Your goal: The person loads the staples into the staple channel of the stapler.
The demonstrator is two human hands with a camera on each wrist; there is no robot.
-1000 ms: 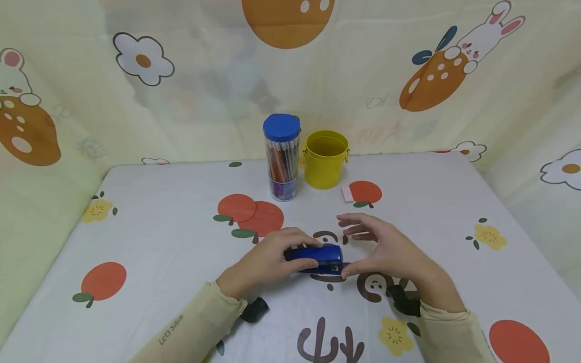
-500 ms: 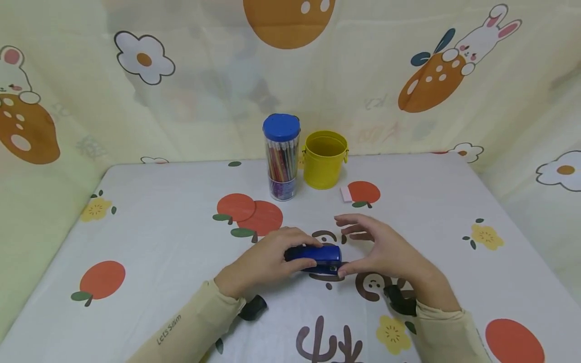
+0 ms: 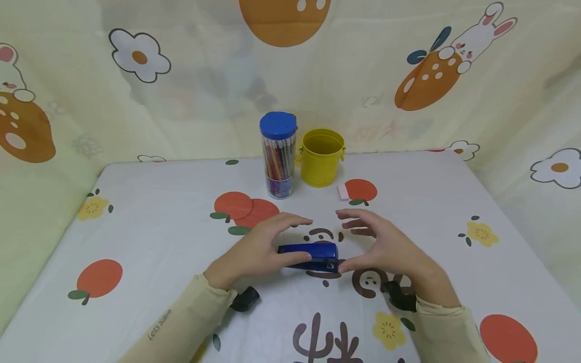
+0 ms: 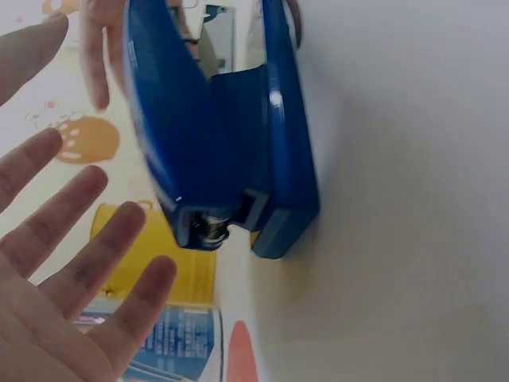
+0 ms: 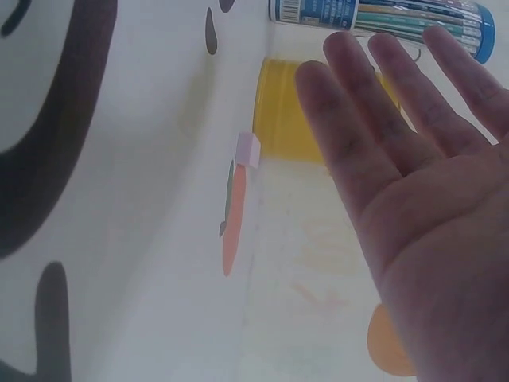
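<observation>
A blue stapler [image 3: 320,251] lies on its base on the white tablecloth, roughly crosswise in front of the person. My left hand [image 3: 263,247] is spread at its left end, the thumb in front of the stapler and the fingers lifted behind it. In the left wrist view the stapler [image 4: 179,119] stands apart from the straightened fingers [image 4: 119,247], its jaws gaping. My right hand [image 3: 390,247] holds nothing beside the stapler's right end. Its thumb tip is right by that end, and its other fingers [image 5: 342,135] extend loosely in the right wrist view.
Behind the hands stand a clear tub of pencils with a blue lid [image 3: 278,154] and a yellow bucket [image 3: 322,159]. A small pale pink eraser-like block [image 3: 342,192] lies before the bucket. Printed cloth [image 3: 204,101] hangs along the table's back edge.
My left hand has let go of the stapler, its fingers straightening and lifting off the top. The stapler remains on the table, and the right hand has hardly moved.
</observation>
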